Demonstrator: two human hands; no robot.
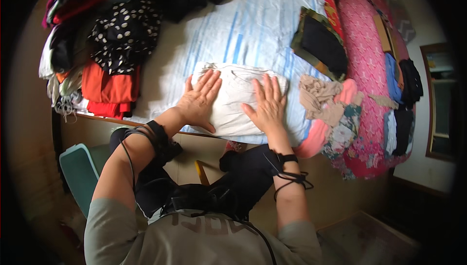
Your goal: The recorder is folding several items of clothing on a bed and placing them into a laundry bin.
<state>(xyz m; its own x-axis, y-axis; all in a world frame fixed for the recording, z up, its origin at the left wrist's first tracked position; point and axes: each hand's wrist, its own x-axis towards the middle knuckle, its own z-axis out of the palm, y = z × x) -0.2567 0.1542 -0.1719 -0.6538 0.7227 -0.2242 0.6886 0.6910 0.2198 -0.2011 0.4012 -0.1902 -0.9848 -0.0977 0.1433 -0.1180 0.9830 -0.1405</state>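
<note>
A white garment (pixel 235 99), folded into a rough rectangle with some wrinkles, lies at the near edge of a bed covered by a blue-and-white striped sheet (pixel 251 31). My left hand (pixel 200 99) rests flat on its left side, fingers spread and pointing away from me. On its right part lies my right hand (pixel 268 104), palm down, with the thumb apart from the fingers. Neither hand grips the cloth. Black straps and cables wrap both forearms. What is under the palms is hidden.
At left are black polka-dot cloth (pixel 126 35) and folded orange-red clothes (pixel 109 84). To the right lie a dark folded garment (pixel 323 44), crumpled beige cloth (pixel 319 95) and pink patterned bedding (pixel 365 46) with more clothes. A teal chair (pixel 78 170) stands at lower left.
</note>
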